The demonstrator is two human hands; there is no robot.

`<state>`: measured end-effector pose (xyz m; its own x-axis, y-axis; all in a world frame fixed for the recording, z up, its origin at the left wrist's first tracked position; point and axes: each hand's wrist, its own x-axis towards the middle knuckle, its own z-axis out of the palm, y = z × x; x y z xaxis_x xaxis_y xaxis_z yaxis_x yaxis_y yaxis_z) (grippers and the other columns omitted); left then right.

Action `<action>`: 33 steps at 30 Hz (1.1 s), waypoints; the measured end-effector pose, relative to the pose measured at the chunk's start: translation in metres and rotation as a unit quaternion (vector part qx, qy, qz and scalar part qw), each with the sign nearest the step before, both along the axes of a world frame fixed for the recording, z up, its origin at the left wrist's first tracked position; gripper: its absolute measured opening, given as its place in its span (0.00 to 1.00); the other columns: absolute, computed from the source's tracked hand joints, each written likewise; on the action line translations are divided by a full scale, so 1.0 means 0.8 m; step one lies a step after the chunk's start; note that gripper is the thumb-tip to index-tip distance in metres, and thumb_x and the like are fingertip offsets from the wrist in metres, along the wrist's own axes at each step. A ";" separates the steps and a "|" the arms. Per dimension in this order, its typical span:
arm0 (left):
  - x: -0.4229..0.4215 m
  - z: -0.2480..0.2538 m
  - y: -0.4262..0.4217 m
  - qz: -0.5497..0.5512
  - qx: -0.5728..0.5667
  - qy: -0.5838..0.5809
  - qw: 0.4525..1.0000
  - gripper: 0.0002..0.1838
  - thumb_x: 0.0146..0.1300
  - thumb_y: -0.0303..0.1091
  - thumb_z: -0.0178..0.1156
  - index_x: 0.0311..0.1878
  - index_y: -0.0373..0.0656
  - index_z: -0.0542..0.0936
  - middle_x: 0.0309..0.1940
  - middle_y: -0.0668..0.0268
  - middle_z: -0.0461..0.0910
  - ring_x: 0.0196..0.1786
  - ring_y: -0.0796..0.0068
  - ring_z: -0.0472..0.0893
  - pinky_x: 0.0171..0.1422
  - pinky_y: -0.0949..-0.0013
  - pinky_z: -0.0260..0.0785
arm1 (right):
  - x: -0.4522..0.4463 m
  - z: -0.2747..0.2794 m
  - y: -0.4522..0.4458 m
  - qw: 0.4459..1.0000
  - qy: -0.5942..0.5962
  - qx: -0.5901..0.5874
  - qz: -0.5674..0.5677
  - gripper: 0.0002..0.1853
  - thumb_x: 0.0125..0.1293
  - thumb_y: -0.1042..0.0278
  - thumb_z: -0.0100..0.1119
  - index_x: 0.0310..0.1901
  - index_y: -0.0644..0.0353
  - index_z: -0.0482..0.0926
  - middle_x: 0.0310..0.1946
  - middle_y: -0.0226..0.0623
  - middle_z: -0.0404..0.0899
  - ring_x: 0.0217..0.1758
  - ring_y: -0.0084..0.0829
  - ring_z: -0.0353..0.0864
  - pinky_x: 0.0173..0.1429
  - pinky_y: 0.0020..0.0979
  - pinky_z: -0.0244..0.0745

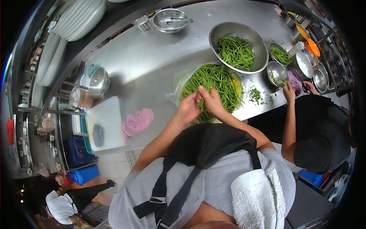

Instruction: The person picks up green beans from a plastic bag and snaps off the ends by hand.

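Note:
A large heap of green beans (196, 79) lies in a clear plastic bag (174, 94) at the near edge of the steel table. Over this heap my left hand (189, 107) and my right hand (212, 101) meet, fingertips together. Both are closed in a pinch; whatever is between the fingers is too small to make out. Just behind the bag stands a big perforated steel colander (256, 38) with more green beans in it. Small cut bean pieces (256, 95) are scattered on the table to the right of the bag.
At right, a co-worker's hand (289, 92) holds beans over a steel bowl (277, 70); the other hand (310, 88) grips a dark-handled tool. A pink cloth (138, 121) and a white cutting board (110, 133) lie at left. Steel bowls (167, 20) stand at the back.

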<state>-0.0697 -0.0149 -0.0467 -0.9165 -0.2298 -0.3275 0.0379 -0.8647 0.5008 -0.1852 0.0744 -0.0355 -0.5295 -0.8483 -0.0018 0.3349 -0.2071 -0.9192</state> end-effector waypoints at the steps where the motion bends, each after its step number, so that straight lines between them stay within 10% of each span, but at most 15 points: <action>1: 0.003 0.000 0.000 0.000 -0.011 0.006 1.000 0.14 0.80 0.46 0.48 0.38 0.51 0.74 0.41 0.73 0.75 0.48 0.74 0.77 0.58 0.59 0.70 | 0.002 0.003 0.002 1.000 -0.001 0.001 0.000 0.13 0.81 0.62 0.54 0.36 0.60 0.74 0.26 0.28 0.75 0.29 0.23 0.74 0.38 0.29 0.71; 12: 0.022 -0.002 -0.003 -0.102 -0.246 -0.030 0.964 0.29 0.63 0.23 0.60 0.70 0.37 0.72 0.62 0.61 0.78 0.66 0.67 0.77 0.71 0.62 0.69 | -0.007 0.008 0.002 0.878 0.469 0.051 -0.080 0.17 0.75 0.60 0.60 0.48 0.70 0.78 0.45 0.52 0.80 0.45 0.46 0.82 0.52 0.39 0.76; 16: 0.021 0.014 0.002 -0.093 -0.451 -0.066 0.885 0.31 0.62 0.25 0.67 0.69 0.34 0.71 0.65 0.60 0.76 0.69 0.68 0.74 0.73 0.63 0.67 | -0.003 -0.001 0.005 0.928 0.361 0.089 0.014 0.23 0.76 0.54 0.59 0.47 0.75 0.77 0.41 0.60 0.80 0.46 0.57 0.81 0.52 0.45 0.75; 23: 0.027 0.001 0.006 -0.045 -0.562 -0.057 0.824 0.32 0.66 0.28 0.66 0.72 0.36 0.67 0.53 0.61 0.81 0.57 0.69 0.81 0.64 0.64 0.74 | 0.003 0.024 0.015 0.973 0.165 0.125 0.100 0.24 0.77 0.51 0.60 0.50 0.73 0.76 0.22 0.42 0.78 0.27 0.36 0.86 0.32 0.36 0.80; 25: 0.027 0.012 0.009 -0.081 -0.351 -0.103 0.927 0.28 0.69 0.28 0.62 0.70 0.34 0.68 0.35 0.63 0.79 0.35 0.71 0.81 0.42 0.67 0.77 | 0.004 0.042 0.018 0.979 -0.023 0.139 0.147 0.22 0.77 0.52 0.61 0.53 0.67 0.75 0.23 0.34 0.79 0.21 0.27 0.82 0.24 0.29 0.79; 28: 0.030 0.021 0.021 -0.044 -0.308 -0.090 0.946 0.19 0.75 0.27 0.58 0.66 0.38 0.70 0.28 0.70 0.70 0.25 0.80 0.69 0.29 0.73 0.67 | -0.002 0.026 0.015 0.980 0.037 0.116 0.160 0.21 0.76 0.53 0.63 0.55 0.65 0.75 0.27 0.34 0.81 0.27 0.24 0.82 0.30 0.28 0.81; 33: 0.040 0.032 0.005 -0.079 -0.245 -0.042 0.965 0.11 0.78 0.32 0.57 0.57 0.39 0.73 0.29 0.70 0.70 0.25 0.82 0.68 0.29 0.73 0.65 | -0.014 0.018 0.020 0.971 0.102 0.020 0.214 0.22 0.78 0.58 0.60 0.64 0.64 0.72 0.49 0.34 0.81 0.48 0.21 0.82 0.51 0.27 0.80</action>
<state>-0.0379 -0.0106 -0.0210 -0.9279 -0.2355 -0.2892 -0.1334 -0.5144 0.8471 -0.1964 0.0903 -0.0210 -0.1203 -0.9923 0.0292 0.1934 -0.0523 -0.9797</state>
